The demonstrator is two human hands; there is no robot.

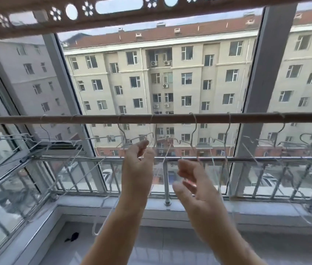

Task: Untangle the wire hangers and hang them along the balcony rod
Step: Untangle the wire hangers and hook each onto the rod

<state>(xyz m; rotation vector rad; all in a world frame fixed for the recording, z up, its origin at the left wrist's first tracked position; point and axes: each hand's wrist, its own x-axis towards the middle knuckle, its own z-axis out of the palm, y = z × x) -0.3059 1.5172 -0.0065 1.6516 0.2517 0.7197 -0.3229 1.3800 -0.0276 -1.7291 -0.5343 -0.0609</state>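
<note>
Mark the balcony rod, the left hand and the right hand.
balcony rod [170, 118], head view, bare stretch between hooks.
left hand [137, 169], head view, middle of the hand.
right hand [196, 192], head view, middle of the hand.

daylight through window [170, 83] | soft, blurred | edges bowed

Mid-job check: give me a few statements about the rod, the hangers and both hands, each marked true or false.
1. Several wire hangers are hooked over the rod. True.
2. Both hands are raised above the rod. False: the left hand and right hand are both below it.
3. A shirt hangs on one hanger. False: the hangers are bare.
4. A small dark object lies on the floor at lower left. True.
</note>
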